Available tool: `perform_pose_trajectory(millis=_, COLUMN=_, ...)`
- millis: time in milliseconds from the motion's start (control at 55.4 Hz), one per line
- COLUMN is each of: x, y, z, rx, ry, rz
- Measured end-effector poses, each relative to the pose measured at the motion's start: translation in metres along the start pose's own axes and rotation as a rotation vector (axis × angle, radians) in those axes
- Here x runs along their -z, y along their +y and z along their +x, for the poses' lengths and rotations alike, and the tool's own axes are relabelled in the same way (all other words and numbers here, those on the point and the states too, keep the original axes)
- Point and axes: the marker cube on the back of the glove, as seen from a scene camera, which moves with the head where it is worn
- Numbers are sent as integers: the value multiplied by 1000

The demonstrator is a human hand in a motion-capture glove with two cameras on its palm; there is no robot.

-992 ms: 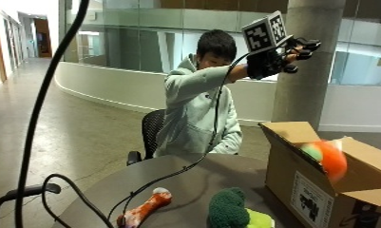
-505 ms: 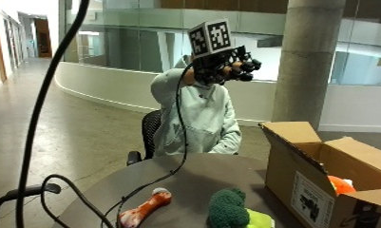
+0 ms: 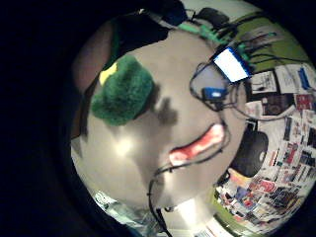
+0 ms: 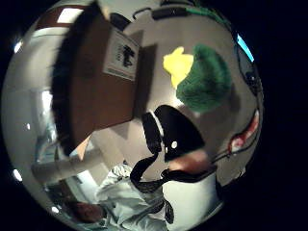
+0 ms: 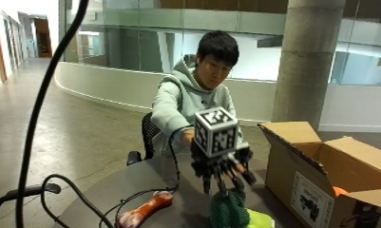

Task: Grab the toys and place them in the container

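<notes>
Surface [image 5: 146, 183]: round and grey. I see bare room on it between the box and the toys, and more toward the edge by the person.

Cardboard box [image 5: 316, 180]: brown, stands at the surface's right edge, flaps up and open at the top. A white label [image 5: 309, 200] with black print is on its side wall; I cannot read the writing. Something orange [image 5: 339, 191] shows at the box's open corner.

Green plush toy [image 5: 229, 210]: dark green, shaggy, rounded, with a yellow part [image 5: 260, 219] at its side toward the box. It lies on the surface near the front edge, just beside the box and not touching it as far as I can tell.

Right hand [image 5: 220, 167]: gloved in black, hangs directly above the green plush toy with the fingers [image 5: 232, 179] spread and pointing down, holding nothing; the tips are just over the plush, and I cannot tell whether they touch it.

Bone toy [image 5: 146, 208]: long, orange-red with pale ends, lies flat on the surface toward its left front edge, well apart from the box, with a black cable [image 5: 136, 197] running beside it.
</notes>
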Motion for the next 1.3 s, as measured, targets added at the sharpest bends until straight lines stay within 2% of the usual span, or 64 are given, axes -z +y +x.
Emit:
perform_pose_trajectory(millis=126, x=-66, y=-26, z=-7, rx=-51, ry=-1, rz=-140)
perform_pose_trajectory(millis=216, x=-87, y=-43, z=-1, rx=-40, ry=63, rz=-118)
perform_pose_trajectory(millis=307, x=-87, y=-47, z=5, rx=-25, ry=59, rz=7)
perform_pose_trajectory(millis=379, x=-86, y=-42, z=11, rx=3, ry=22, rz=26)
perform_pose_trajectory(millis=505, x=-84, y=-22, z=17, rx=19, ry=-35, rz=-3)
perform_pose_trajectory(millis=631, x=-72, y=10, z=19, rx=35, ry=-121, rz=-111)
perform_pose_trajectory(millis=794, x=-7, y=70, z=0, rx=44, ry=-158, rz=-217)
perform_pose_trajectory(millis=1064, x=178, y=103, z=-40, rx=110, ry=-48, rz=-21)
perform_pose_trajectory(millis=1172, x=215, y=108, z=-75, rx=121, ry=-54, rz=46)
perform_pose_trajectory(millis=1299, x=233, y=94, z=-116, rx=207, ry=-76, rz=130)
